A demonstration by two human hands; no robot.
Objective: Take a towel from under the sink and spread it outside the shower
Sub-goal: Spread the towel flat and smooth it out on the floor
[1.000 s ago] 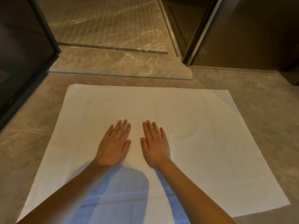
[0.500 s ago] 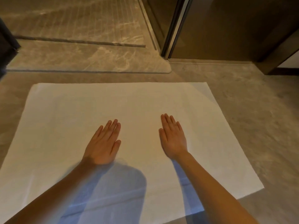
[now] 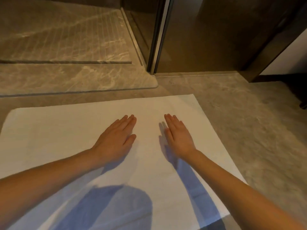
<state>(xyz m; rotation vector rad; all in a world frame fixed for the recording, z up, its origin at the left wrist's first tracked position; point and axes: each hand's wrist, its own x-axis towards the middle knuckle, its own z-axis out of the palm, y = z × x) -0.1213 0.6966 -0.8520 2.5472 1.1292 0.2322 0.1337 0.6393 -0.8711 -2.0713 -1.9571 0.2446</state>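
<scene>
A white towel (image 3: pixel 69 130) lies spread flat on the marble floor just in front of the shower's raised threshold (image 3: pixel 74 80). My left hand (image 3: pixel 116 138) rests palm down on the towel near its middle, fingers straight and together. My right hand (image 3: pixel 179 135) hovers palm down over the towel a short way to the right, also flat, with a shadow under it. Neither hand holds anything. The towel's near edge runs out of view at the bottom left.
The shower floor (image 3: pixel 66 34) with ridged tile lies beyond the threshold. A dark glass door frame (image 3: pixel 157 39) stands at the shower's right side, with a brown wall panel (image 3: pixel 216 39) beyond it. Bare marble floor (image 3: pixel 257 122) extends right of the towel.
The view has shifted right and closer to the floor. My hands first slid apart over the towel; the right hand now seems slightly lifted, casting a shadow.
</scene>
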